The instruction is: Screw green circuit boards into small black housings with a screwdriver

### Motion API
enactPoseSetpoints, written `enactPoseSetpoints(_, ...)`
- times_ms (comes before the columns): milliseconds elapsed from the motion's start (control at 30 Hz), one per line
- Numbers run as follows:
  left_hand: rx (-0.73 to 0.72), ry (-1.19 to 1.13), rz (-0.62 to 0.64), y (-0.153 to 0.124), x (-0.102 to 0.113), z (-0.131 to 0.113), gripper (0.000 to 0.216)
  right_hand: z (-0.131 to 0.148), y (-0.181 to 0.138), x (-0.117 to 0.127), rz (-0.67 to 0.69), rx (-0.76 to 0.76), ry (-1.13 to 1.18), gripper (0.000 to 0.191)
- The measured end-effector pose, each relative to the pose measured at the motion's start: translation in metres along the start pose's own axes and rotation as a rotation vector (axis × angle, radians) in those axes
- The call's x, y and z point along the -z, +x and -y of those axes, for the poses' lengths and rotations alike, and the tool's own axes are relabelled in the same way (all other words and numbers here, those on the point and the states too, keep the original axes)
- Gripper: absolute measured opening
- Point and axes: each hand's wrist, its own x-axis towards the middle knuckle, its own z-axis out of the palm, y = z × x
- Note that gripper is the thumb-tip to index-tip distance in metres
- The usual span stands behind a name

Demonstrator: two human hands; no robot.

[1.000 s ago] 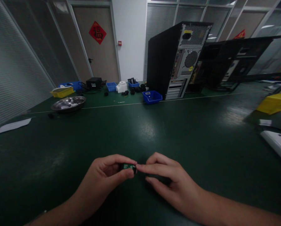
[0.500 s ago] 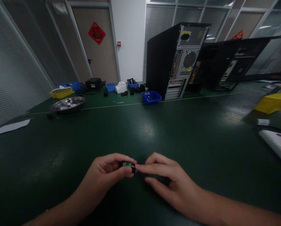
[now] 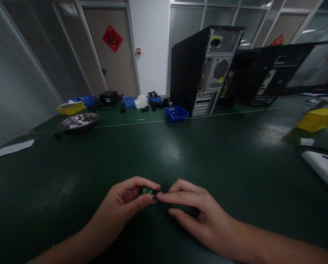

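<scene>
Left grip (image 3: 122, 205), in the head view, pinches the board (image 3: 147, 190) between thumb and fingertips, at the palm's 2 o'clock. Right grip (image 3: 201, 207), at the board's 4 o'clock, has a fingertip against its end, thumb spread away.

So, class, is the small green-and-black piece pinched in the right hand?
No, the left hand pinches the small green-and-black piece between thumb and fingers, while the right hand has its thumb apart from it.

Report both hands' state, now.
Left hand: closed, holding a small green-and-black part.
Right hand: open, one of its fingers at the part's end.
</scene>
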Motion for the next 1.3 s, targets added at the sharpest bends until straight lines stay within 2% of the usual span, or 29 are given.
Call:
enactPoseSetpoints(167, 0.010, -0.169, 0.003, 0.005, 0.002, 0.005, 0.010, 0.000, 0.000, 0.002, -0.024, 0.015, -0.005, 0.043)
enactPoseSetpoints(300, 0.032, -0.236, 0.013, 0.004, 0.002, 0.008, 0.026, -0.003, -0.001, 0.001, -0.037, 0.028, -0.014, 0.043)
enactPoseSetpoints(433, 0.078, -0.192, 0.037, 0.003, 0.003, 0.011, 0.016, -0.003, 0.000, 0.000, -0.007, -0.005, -0.013, 0.044)
enactPoseSetpoints(567, 0.064, -0.246, -0.001, 0.004, 0.003, 0.012, 0.027, -0.001, 0.001, 0.001, 0.030, -0.041, -0.023, 0.043)
enactPoseSetpoints(700, 0.060, -0.316, 0.013, 0.003, 0.003, 0.011, 0.018, -0.001, 0.002, 0.001, 0.026, -0.013, -0.016, 0.043)
enactPoseSetpoints(833, 0.076, -0.213, 0.016, 0.001, 0.004, 0.009, 0.019, -0.002, 0.001, 0.001, -0.001, -0.004, -0.035, 0.044)
enactPoseSetpoints(1000, 0.042, -0.129, 0.071, 0.002, 0.003, 0.010, 0.040, -0.001, -0.001, 0.001, 0.038, -0.016, -0.065, 0.042)
enactPoseSetpoints(1100, 0.036, -0.084, 0.083, 0.002, 0.003, 0.012, 0.034, -0.002, 0.000, 0.000, 0.004, -0.009, -0.067, 0.041)
enactPoseSetpoints(1300, 0.013, 0.249, 0.082, -0.003, 0.002, 0.008, 0.036, -0.003, 0.000, 0.000, -0.019, 0.006, -0.066, 0.041)
